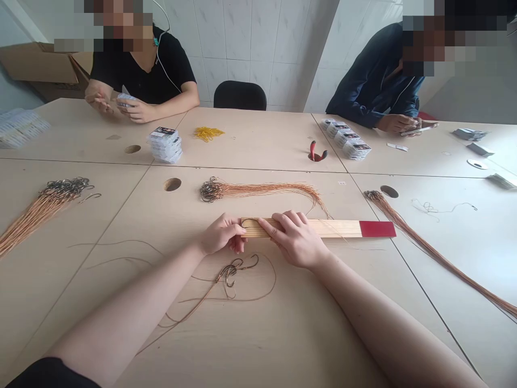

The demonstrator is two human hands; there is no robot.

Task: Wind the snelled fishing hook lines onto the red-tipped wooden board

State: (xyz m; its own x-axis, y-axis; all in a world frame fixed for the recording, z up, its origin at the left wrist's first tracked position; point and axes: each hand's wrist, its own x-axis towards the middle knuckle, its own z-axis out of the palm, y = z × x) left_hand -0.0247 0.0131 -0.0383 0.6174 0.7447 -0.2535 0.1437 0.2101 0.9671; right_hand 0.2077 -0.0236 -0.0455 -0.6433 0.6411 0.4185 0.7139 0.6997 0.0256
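Note:
A flat wooden strip [339, 228] with a red end lies crosswise on the table, a hook at its left end. My left hand [221, 234] pinches that left end, thumb on top by the hook. My right hand [297, 237] lies over the strip's middle, index finger stretched toward the hook, the fingers slightly apart; a thin line runs from under it to the right. Nearer me, several loose hooks [231, 270] with brown lines rest on the table. Beyond the strip is a bundle of hooks with orange lines [262, 189].
More hook bundles lie at the left [52, 199] and right [428, 248]. Stacked small packs [165, 145], yellow pieces [208, 133] and red-handled pliers [317, 153] in a table hole are farther back. Two people sit across, their hands occupied.

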